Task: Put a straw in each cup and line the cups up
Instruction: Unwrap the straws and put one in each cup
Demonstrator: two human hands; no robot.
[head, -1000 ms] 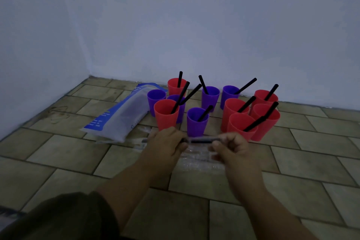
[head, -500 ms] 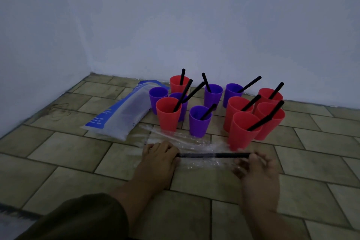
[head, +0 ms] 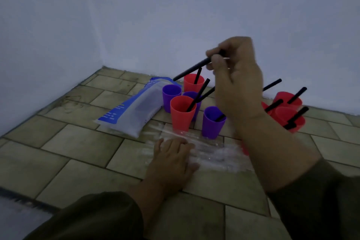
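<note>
Right hand pinched the black straw by its right end, tip near the empty purple cup; left hand lay spread flat on wrappers. We judged the straw light, slick, crushable; end grip suited.

L hand flat; R hand aloft

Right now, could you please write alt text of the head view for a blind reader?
The right hand holds a black straw near a strawless purple cup; the left hand rests on clear wrappers on the tiled floor.
</note>
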